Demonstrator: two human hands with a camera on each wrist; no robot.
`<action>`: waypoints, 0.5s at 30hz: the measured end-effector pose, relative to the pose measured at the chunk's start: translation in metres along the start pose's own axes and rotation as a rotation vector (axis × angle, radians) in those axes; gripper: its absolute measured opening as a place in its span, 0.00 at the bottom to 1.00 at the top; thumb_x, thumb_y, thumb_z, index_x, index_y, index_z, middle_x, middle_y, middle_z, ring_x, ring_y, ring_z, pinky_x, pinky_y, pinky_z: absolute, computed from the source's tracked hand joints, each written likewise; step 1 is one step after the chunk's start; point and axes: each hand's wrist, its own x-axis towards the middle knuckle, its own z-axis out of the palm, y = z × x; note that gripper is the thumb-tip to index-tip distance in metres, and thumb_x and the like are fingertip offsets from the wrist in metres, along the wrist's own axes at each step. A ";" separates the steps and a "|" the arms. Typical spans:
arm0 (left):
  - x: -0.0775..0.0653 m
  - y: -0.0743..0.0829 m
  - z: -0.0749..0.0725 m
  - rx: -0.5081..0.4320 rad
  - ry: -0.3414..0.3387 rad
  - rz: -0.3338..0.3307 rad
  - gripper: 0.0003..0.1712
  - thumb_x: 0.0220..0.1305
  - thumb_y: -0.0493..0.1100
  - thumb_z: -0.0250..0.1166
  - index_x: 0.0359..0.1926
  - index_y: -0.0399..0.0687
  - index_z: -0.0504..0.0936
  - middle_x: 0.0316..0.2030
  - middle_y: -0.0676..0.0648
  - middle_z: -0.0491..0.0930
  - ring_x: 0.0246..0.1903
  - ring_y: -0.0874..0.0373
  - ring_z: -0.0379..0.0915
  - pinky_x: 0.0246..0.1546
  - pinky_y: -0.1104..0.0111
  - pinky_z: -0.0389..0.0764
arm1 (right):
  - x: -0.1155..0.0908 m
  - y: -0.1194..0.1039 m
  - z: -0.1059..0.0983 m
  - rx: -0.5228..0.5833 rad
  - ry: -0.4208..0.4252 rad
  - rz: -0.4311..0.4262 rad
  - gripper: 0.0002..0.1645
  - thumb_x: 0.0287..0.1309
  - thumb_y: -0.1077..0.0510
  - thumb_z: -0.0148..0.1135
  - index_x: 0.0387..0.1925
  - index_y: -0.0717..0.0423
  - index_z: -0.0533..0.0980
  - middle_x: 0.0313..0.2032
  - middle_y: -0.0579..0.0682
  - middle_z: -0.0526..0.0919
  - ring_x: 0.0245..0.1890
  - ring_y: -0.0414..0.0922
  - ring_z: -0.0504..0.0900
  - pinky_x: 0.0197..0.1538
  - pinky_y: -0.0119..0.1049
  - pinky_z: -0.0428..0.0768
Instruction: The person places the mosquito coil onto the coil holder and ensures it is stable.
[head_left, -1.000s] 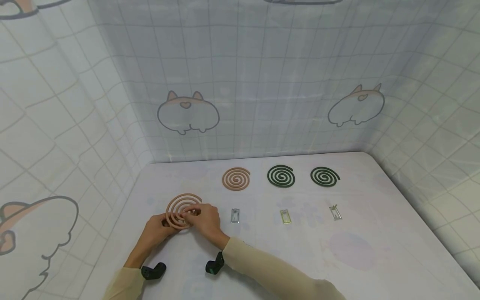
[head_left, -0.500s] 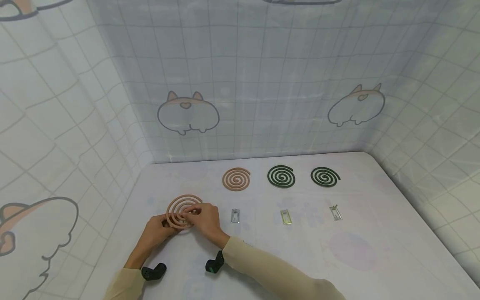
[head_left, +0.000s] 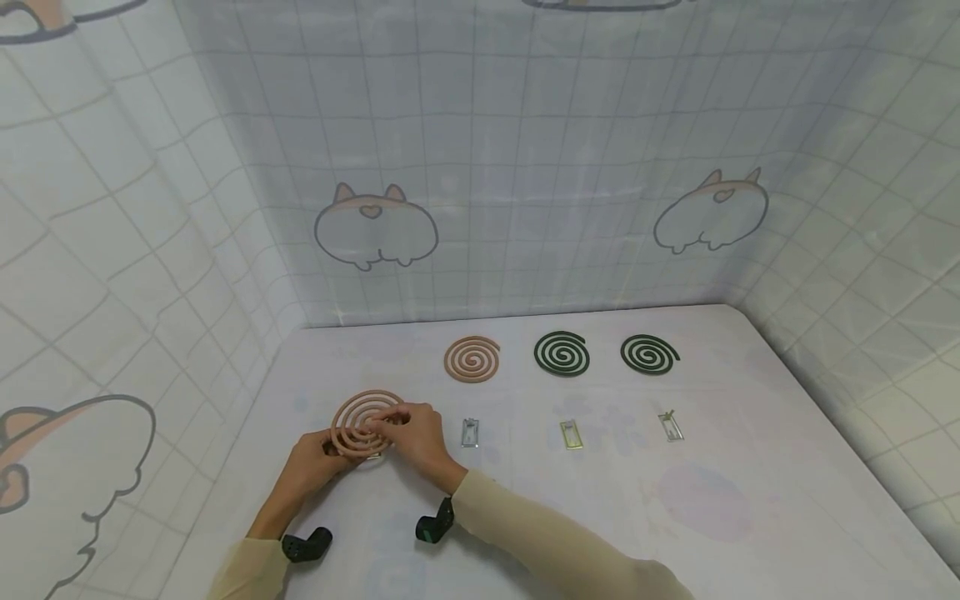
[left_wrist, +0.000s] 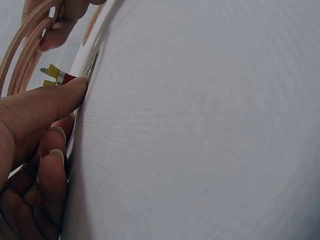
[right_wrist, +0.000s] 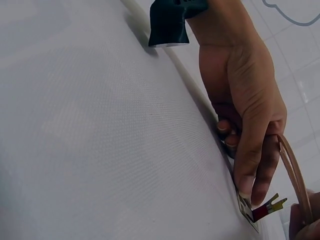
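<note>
My right hand (head_left: pixel 420 437) pinches a brown mosquito coil (head_left: pixel 347 417) near its middle, at the left of the table. The coil is raised and tilted over a small metal coil stand, whose corner glints under the coil's near edge. In the left wrist view the stand's yellow and red upright prong (left_wrist: pixel 54 72) stands up beside my left thumb. My left hand (head_left: pixel 313 458) reaches under the coil and holds the stand's flat base down on the table. The right wrist view shows the coil's edge (right_wrist: pixel 295 172) close to the forked prong (right_wrist: pixel 270 207), with my right fingers (right_wrist: pixel 305 220) at the corner.
Another brown coil (head_left: pixel 472 359) and two green coils (head_left: pixel 562 354) (head_left: pixel 649 355) lie in a back row. Before them lie a silver stand (head_left: pixel 470 432), a gold stand (head_left: pixel 572 434) and a third stand (head_left: pixel 671 426). Patterned cloth walls (head_left: pixel 510 167) surround the table.
The right hand has shifted slightly up and turned, and the coil has tilted a little with it. A corner of the stand now shows below the coil. The left hand has stayed still.
</note>
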 end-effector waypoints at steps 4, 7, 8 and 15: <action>0.000 -0.001 0.000 0.005 0.003 0.008 0.20 0.55 0.36 0.75 0.49 0.32 0.84 0.32 0.48 0.81 0.32 0.55 0.70 0.28 0.66 0.71 | -0.001 -0.002 -0.001 0.029 0.009 -0.005 0.05 0.59 0.47 0.76 0.35 0.41 0.90 0.30 0.33 0.85 0.27 0.33 0.72 0.29 0.29 0.68; 0.001 -0.002 0.000 0.003 0.007 0.011 0.19 0.55 0.36 0.75 0.48 0.33 0.84 0.30 0.48 0.80 0.31 0.55 0.70 0.28 0.66 0.71 | -0.001 -0.004 -0.001 0.051 0.019 -0.009 0.06 0.59 0.46 0.76 0.35 0.41 0.90 0.31 0.33 0.86 0.28 0.33 0.72 0.30 0.30 0.67; 0.001 -0.002 0.001 0.000 0.009 0.010 0.18 0.55 0.36 0.75 0.47 0.33 0.84 0.29 0.48 0.79 0.30 0.55 0.69 0.27 0.67 0.70 | -0.001 -0.004 -0.001 0.056 0.021 -0.007 0.06 0.59 0.46 0.76 0.35 0.41 0.90 0.32 0.32 0.86 0.29 0.33 0.73 0.31 0.29 0.67; 0.002 -0.002 0.001 -0.008 0.012 0.011 0.17 0.56 0.41 0.78 0.41 0.37 0.83 0.24 0.50 0.74 0.27 0.56 0.68 0.26 0.67 0.68 | -0.002 -0.006 0.001 0.100 0.040 0.012 0.06 0.59 0.46 0.76 0.35 0.42 0.90 0.33 0.34 0.86 0.29 0.34 0.73 0.29 0.29 0.68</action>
